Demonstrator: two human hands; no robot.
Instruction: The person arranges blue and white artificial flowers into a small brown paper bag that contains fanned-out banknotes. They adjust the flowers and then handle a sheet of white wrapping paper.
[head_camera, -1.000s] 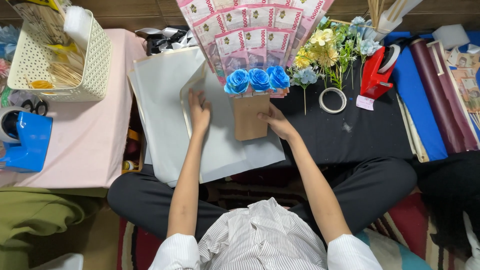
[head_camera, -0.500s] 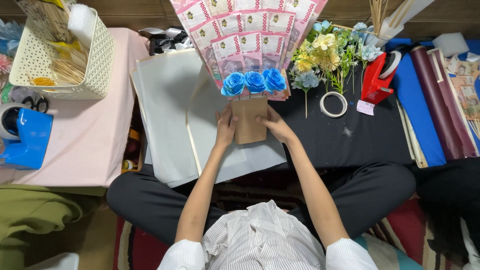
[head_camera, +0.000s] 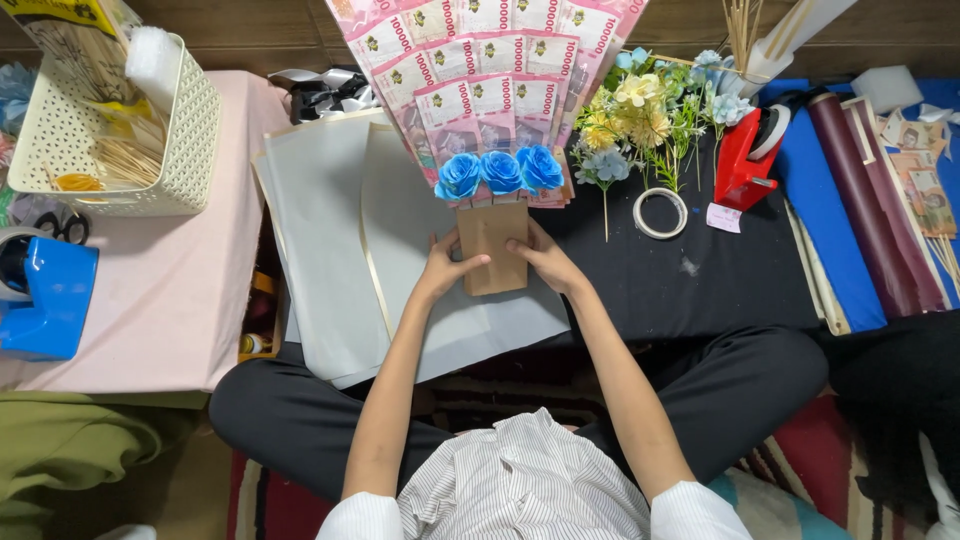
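So I've got both hands on the brown cardboard handle (head_camera: 492, 248) dead center: left hand (head_camera: 447, 265) grasping at 9 o'clock, right hand (head_camera: 545, 262) at 3, blue paper roses (head_camera: 500, 172) at 12.

**One head-worn view, looking straight down**

The single camera sits on the person's head and faces steeply down over the crossed legs at the low table (head_camera: 700, 290). It is near enough that both forearms fill the middle. No second view shares the scene.
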